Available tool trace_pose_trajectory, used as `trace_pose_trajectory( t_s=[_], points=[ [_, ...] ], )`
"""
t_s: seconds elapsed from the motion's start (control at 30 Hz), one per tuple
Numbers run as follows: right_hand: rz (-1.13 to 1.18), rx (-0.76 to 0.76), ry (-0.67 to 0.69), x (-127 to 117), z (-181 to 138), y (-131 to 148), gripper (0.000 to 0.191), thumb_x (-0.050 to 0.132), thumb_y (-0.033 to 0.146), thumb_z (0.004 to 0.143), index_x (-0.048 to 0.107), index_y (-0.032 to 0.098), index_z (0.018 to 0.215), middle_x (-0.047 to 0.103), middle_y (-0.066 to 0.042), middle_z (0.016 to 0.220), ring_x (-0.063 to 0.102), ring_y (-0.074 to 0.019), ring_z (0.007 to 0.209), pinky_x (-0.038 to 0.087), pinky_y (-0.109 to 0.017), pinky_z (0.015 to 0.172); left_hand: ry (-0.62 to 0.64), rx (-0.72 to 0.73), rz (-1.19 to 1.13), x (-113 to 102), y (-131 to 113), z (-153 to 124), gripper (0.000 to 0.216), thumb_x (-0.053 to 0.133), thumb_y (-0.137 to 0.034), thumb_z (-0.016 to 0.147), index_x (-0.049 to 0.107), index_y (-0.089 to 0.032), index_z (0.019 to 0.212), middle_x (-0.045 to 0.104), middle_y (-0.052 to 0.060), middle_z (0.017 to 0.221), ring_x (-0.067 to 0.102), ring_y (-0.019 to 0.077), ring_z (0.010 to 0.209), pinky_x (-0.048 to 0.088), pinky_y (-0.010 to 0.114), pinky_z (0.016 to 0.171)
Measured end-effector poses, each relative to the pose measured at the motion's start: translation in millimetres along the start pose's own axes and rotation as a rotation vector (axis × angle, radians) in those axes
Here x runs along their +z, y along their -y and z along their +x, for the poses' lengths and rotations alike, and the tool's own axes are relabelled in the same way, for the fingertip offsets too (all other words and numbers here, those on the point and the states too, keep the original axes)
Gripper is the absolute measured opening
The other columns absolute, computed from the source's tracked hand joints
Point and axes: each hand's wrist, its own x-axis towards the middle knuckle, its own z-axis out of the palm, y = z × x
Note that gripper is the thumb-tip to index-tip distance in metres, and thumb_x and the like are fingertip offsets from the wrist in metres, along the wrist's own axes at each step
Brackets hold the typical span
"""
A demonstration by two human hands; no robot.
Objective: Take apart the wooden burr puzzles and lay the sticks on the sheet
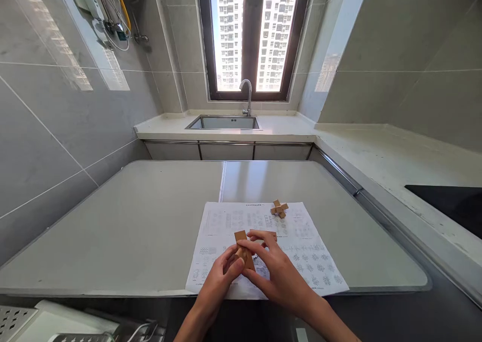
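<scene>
Two hands seen, both over one printed sheet (pixel 216 226). Wooden pieces (pixel 248 259) are gripped low over the sheet's near half, between the hands; exact count can't be told, fingers cover part. Left hand (pixel 226 268): nearly closed, pieces pinched between thumb and fingers. Right hand (pixel 274 266): partly closed, fingers curved, the same pieces held by thumb and index finger. One more wooden bar (pixel 271 235) is partly hidden behind the right hand's fingers; whether it is touched can't be told. One assembled wooden cross (pixel 279 209) is placed near the sheet's far edge, right of its middle, well apart from the left hand. Sheet is laid on one pale table (pixel 113 231), two panels, one seam. Beyond: one sink (pixel 196 123), one faucet (pixel 249 97), one window (pixel 250 40) with two panes
</scene>
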Motion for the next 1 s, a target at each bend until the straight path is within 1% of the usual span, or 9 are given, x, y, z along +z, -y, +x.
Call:
trace_pose_trajectory(
  t_s=[0.17,0.33,0.5,0.63,0.73,0.83,0.9,0.93,1.0],
  points=[
    [-0.004,-0.002,-0.039,13.0,3.4,-18.3,0.042,0.064,0.017,0.091,0.058,0.032,0.130,0.066,-0.005,0.123,0.063,-0.0246,0.114,0.055,-0.043,0.097,0.043,0.006,0.066,2.9,0.7,-0.5,0.078,0.077,-0.066,0.071,0.065,-0.019,0.133,0.062,0.015,0.141,0.048,0.0413,0.138,0.034,0.055,0.118],
    [0.019,0.026,-0.096,18.0,6.9,-30.0,0.032,0.059,0.014,0.093,0.065,0.030,0.120,0.070,-0.004,0.115,0.066,-0.0239,0.104,0.055,-0.040,0.091,0.054,-0.003,0.036,3.9,6.4,11.3,0.076,0.076,-0.067,0.073,0.065,-0.017,0.129,0.063,0.016,0.139,0.051,0.0389,0.136,0.035,0.051,0.118],
    [0.214,0.196,-0.143,10.4,14.2,-30.2,0.024,0.060,0.025,0.094,0.069,0.027,0.116,0.073,-0.004,0.109,0.067,-0.0227,0.095,0.056,-0.036,0.085,0.163,0.001,-0.175,20.6,6.1,24.4,0.070,0.051,-0.070,0.091,0.064,-0.013,0.131,0.064,0.018,0.136,0.058,0.0351,0.127,0.043,0.050,0.111],
    [0.395,0.274,-0.159,4.7,17.4,-29.4,0.029,0.060,0.042,0.095,0.071,0.023,0.115,0.075,-0.006,0.102,0.068,-0.0245,0.098,0.056,-0.038,0.091,0.065,-0.081,-0.197,32.2,6.3,30.9,0.060,0.054,-0.061,0.094,0.069,-0.010,0.121,0.071,0.016,0.119,0.066,0.0303,0.106,0.050,0.046,0.100],
    [0.482,0.295,-0.157,5.5,15.6,-31.4,0.037,0.058,0.051,0.095,0.071,0.023,0.116,0.074,-0.008,0.108,0.070,-0.0258,0.096,0.060,-0.040,0.086,0.015,-0.083,-0.139,37.3,6.2,30.8,0.050,0.058,-0.057,0.092,0.071,-0.013,0.111,0.071,0.009,0.098,0.065,0.0236,0.088,0.052,0.040,0.091],
    [0.466,0.294,-0.187,8.8,12.0,-32.7,0.037,0.060,0.053,0.093,0.073,0.024,0.112,0.068,-0.010,0.124,0.069,-0.0278,0.102,0.063,-0.039,0.078,0.000,-0.063,-0.071,42.5,7.1,30.6,0.048,0.055,-0.060,0.092,0.071,-0.015,0.095,0.064,0.004,0.078,0.060,0.0202,0.078,0.051,0.035,0.083],
    [0.421,0.292,-0.228,11.0,9.7,-31.4,0.035,0.062,0.052,0.092,0.074,0.026,0.112,0.061,-0.010,0.136,0.067,-0.0292,0.109,0.064,-0.039,0.076,-0.012,-0.046,-0.027,45.3,10.0,32.7,0.050,0.051,-0.062,0.094,0.069,-0.015,0.091,0.058,0.002,0.071,0.057,0.0186,0.072,0.049,0.033,0.078],
    [0.404,0.283,-0.247,11.7,8.8,-30.1,0.033,0.064,0.052,0.091,0.074,0.027,0.111,0.057,-0.010,0.142,0.065,-0.0299,0.113,0.064,-0.040,0.078,-0.033,-0.039,-0.004,46.1,12.0,34.5,0.050,0.049,-0.062,0.094,0.068,-0.016,0.092,0.056,0.001,0.069,0.055,0.0178,0.070,0.048,0.032,0.075],
    [0.382,0.249,-0.294,11.5,8.2,-27.7,0.029,0.067,0.050,0.090,0.076,0.028,0.107,0.049,-0.008,0.150,0.061,-0.0308,0.122,0.061,-0.044,0.089,-0.111,-0.020,0.058,45.4,15.6,39.0,0.051,0.046,-0.064,0.095,0.065,-0.017,0.094,0.054,0.000,0.068,0.051,0.0168,0.065,0.045,0.031,0.069]
  ],
)
